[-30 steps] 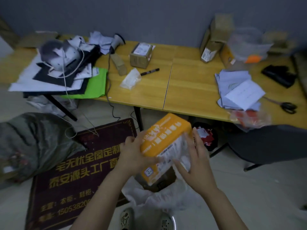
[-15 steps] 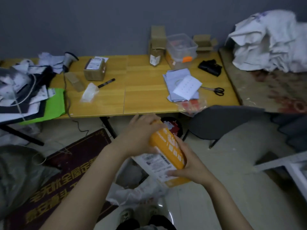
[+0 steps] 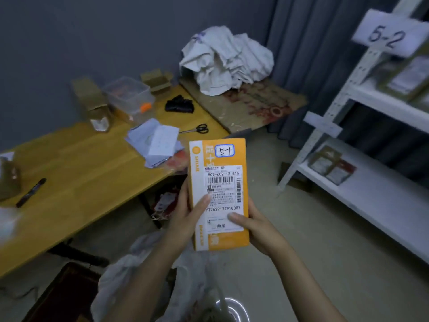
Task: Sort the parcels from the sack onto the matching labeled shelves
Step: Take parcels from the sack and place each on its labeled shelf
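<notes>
Dim rm: grey wall [image 3: 92, 38], wood table [image 3: 88, 173], grey curtain [image 3: 313, 54], pale floor [image 3: 313, 240].

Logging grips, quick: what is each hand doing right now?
Left hand: holds the orange parcel by its left edge.
Right hand: holds the same parcel by its right edge.

Reads "5-1" by hand on the blue-edged sticker [image 3: 224, 150] near the top edge of the orange parcel [image 3: 220, 240]. Shows "502-602-12 815" and "YT7629172918887" on its white shipping label [image 3: 224, 189]. Reads "5-2" on the white sign [image 3: 388, 34] atop the shelf rack [image 3: 349, 89].
</notes>
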